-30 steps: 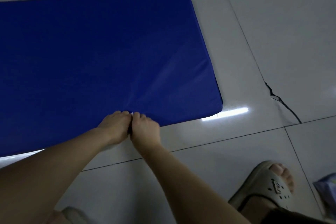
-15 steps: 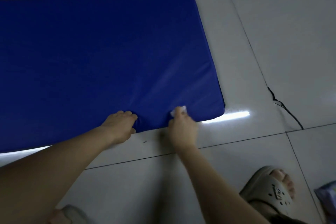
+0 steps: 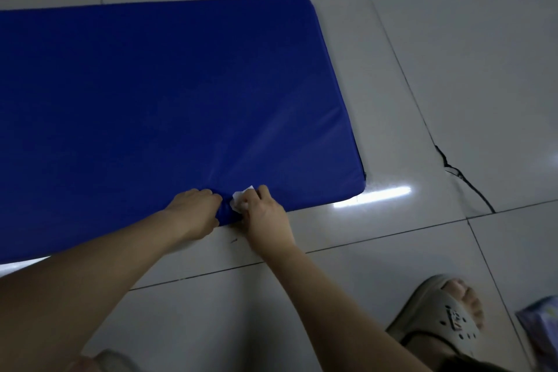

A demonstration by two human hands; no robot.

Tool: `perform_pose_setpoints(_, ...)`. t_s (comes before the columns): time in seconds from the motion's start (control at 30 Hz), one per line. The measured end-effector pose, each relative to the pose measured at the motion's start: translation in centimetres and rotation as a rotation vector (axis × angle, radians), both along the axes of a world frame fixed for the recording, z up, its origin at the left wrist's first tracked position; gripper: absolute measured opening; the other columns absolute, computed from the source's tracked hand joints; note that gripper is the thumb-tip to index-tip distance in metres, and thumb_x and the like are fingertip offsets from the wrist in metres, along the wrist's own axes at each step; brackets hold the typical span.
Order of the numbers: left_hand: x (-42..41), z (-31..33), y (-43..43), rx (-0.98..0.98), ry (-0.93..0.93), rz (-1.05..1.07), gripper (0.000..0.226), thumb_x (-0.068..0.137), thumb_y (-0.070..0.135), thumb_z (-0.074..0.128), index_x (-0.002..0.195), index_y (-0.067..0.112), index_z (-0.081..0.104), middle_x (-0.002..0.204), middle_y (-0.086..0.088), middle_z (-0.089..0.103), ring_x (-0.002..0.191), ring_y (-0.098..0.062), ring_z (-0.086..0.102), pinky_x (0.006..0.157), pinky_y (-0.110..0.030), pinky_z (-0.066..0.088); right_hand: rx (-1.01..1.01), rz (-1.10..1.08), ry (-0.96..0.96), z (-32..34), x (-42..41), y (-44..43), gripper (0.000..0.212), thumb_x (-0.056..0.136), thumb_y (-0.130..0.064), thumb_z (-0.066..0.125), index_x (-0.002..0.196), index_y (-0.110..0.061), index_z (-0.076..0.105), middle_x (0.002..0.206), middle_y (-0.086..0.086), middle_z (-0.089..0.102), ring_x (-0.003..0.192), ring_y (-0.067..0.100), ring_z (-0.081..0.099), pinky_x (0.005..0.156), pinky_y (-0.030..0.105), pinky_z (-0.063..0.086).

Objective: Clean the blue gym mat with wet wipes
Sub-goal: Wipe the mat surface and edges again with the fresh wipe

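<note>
A blue padded gym mat [image 3: 151,93], cut off at the left. The left hand [image 3: 196,210] grips its near edge with curled fingers; the right hand [image 3: 265,214] pinches a small white wet wipe [image 3: 240,197], mostly hidden.

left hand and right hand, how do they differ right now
The left hand holds no wipe; the right hand pinches a white wet wipe. The left hand curls over the near edge of the blue gym mat, bunching its cover, while the right hand presses the wipe against that edge. Both sit close together at the mat's near edge.
</note>
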State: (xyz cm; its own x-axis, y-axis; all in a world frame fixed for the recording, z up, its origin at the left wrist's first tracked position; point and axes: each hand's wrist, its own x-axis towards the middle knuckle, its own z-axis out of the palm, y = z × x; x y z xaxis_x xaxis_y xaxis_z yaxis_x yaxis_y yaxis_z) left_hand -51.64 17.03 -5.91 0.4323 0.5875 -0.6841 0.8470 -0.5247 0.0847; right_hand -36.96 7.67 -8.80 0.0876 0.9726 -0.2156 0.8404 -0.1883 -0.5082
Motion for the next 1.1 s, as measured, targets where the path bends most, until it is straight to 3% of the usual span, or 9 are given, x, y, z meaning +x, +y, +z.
perform_pose_setpoints(0.13,3.8,2.5,0.5,0.079,0.214,-0.173,0.026,0.092,0.051,0.055,0.091,0.026,0.047,0.079,0.005,0.050,0.076,-0.018,0.052,0.065,-0.032,0.041,0.022,0.003,-0.034,0.2,0.4,0.3,0.017,0.092,-0.011,0.060,0.109,-0.009,0.057,0.105,0.009,0.056,0.077,0.026,0.059,0.066,0.038,0.051)
perform_pose_setpoints(0.2,5.7,3.1,0.3,0.182,0.167,-0.190,0.034,0.087,0.057,0.062,0.091,0.025,0.049,0.080,0.005,0.048,0.076,-0.019,0.050,0.066,-0.032,0.037,0.039,-0.037,-0.083,0.2,2.6,0.5,0.015,0.097,-0.018,0.057,0.111,-0.013,0.058,0.105,0.008,0.057,0.080,0.028,0.062,0.063,0.036,0.045)
perform_pose_setpoints(0.27,6.8,2.6,0.1,0.202,0.068,-0.141,0.046,0.082,0.059,0.069,0.103,0.021,0.051,0.093,0.001,0.049,0.086,-0.021,0.050,0.070,-0.034,0.039,0.037,-0.143,-0.128,0.2,6.3,0.0,0.015,0.102,-0.024,0.053,0.112,-0.015,0.057,0.107,0.007,0.057,0.082,0.027,0.064,0.063,0.034,0.043)
perform_pose_setpoints(0.37,6.4,1.0,-0.1,0.048,0.002,-0.024,0.067,0.084,0.053,0.072,0.133,0.017,0.043,0.119,-0.004,0.046,0.106,-0.024,0.050,0.083,-0.036,0.046,0.009,-0.416,-0.143,0.0,14.1,-1.9,0.015,0.101,-0.024,0.054,0.104,-0.009,0.056,0.109,0.011,0.059,0.087,0.031,0.064,0.069,0.036,0.047)
perform_pose_setpoints(0.47,6.0,0.1,0.4,-0.011,-0.014,0.012,0.077,0.083,0.054,0.073,0.142,0.019,0.037,0.129,-0.006,0.044,0.113,-0.025,0.048,0.089,-0.036,0.046,-0.020,-0.667,-0.182,-0.5,19.5,-3.4,0.017,0.100,-0.025,0.054,0.099,-0.008,0.054,0.102,0.011,0.059,0.085,0.031,0.061,0.069,0.033,0.039)
perform_pose_setpoints(0.57,6.1,-0.3,0.7,0.000,-0.016,0.009,0.077,0.080,0.055,0.075,0.139,0.020,0.040,0.128,-0.005,0.044,0.111,-0.024,0.048,0.085,-0.033,0.043,-0.029,-0.804,-0.087,-1.4,17.9,-3.9,0.012,0.101,-0.022,0.051,0.092,-0.014,0.049,0.092,0.002,0.056,0.074,0.019,0.052,0.067,0.031,0.037)
perform_pose_setpoints(0.77,5.9,-0.6,0.4,0.007,-0.023,0.022,0.076,0.081,0.055,0.074,0.138,0.019,0.039,0.126,-0.004,0.044,0.108,-0.023,0.048,0.087,-0.035,0.046,0.200,-1.100,0.206,-1.7,12.1,-4.5,0.015,0.103,-0.026,0.048,0.089,-0.023,0.051,0.080,-0.012,0.053,0.072,0.003,0.052,0.058,0.017,0.035)
perform_pose_setpoints(0.87,5.9,-0.7,0.3,0.008,-0.038,0.031,0.077,0.082,0.055,0.075,0.140,0.020,0.038,0.127,-0.003,0.044,0.112,-0.023,0.048,0.088,-0.036,0.046,0.270,-1.132,0.175,-0.7,15.3,-3.1,0.011,0.101,-0.023,0.050,0.091,-0.019,0.055,0.084,-0.005,0.057,0.072,0.005,0.052,0.061,0.020,0.038)
perform_pose_setpoints(1.1,6.2,-0.7,0.4,0.012,-0.032,0.037,0.079,0.080,0.054,0.077,0.140,0.020,0.039,0.131,-0.004,0.044,0.116,-0.025,0.048,0.089,-0.035,0.043,0.077,-0.969,0.117,-0.8,14.5,-2.3,0.011,0.102,-0.021,0.052,0.100,-0.010,0.054,0.097,0.004,0.058,0.087,0.023,0.060,0.073,0.035,0.046)
